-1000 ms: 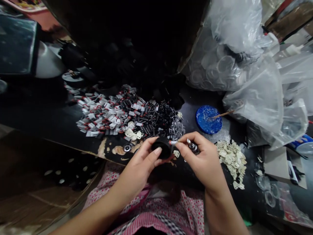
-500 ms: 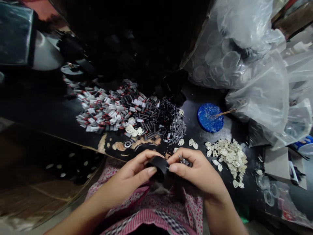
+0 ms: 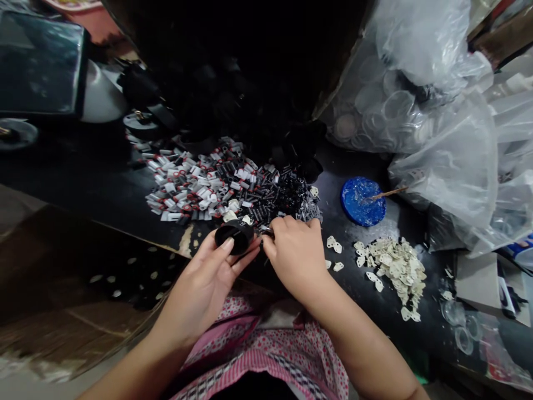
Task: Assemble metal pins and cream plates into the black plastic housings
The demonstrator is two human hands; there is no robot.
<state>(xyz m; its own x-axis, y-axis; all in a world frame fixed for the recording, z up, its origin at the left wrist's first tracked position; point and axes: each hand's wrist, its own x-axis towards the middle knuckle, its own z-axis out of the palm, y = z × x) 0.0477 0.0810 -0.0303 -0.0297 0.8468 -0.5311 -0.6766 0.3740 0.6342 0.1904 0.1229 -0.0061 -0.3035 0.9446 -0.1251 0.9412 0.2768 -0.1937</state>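
Black round part (image 3: pixel 242 236): held up just above the near edge of the table (image 3: pixel 94 180), in the left hand (image 3: pixel 208 275). Wide mouth turned toward the wearer, somewhat tilted; inside too dark to read.

Risks, as I judge them: the hold looks light, thumb at the rim, so a sideways push from the other hand could roll the part out and over the edge. Anything loose inside might tip out through that mouth. Springs (image 3: pixel 260 208) lie just beyond the right fingertips; a careless brush would mix them with neighbouring heaps.

Left fingers: closed around the part, thumb over the mouth's near lip, others beneath and behind. Right hand (image 3: pixel 297 255): beside the part, palm down, fingers curled, thumb and index close together by a small dark, metallic-looking bit; cannot tell whether it is pinched or merely touched.

Beyond the left fingers: heap of grey-white sleeves (image 3: pixel 187 189) with red rings. Past the right knuckles: grey slivers (image 3: pixel 312 208). Right of that hand: a few cream plates near, the main plate heap (image 3: pixel 400 266) farther off. Beyond it, blue dish (image 3: pixel 362 203) with a thin stick (image 3: pixel 387 193) across its rim.
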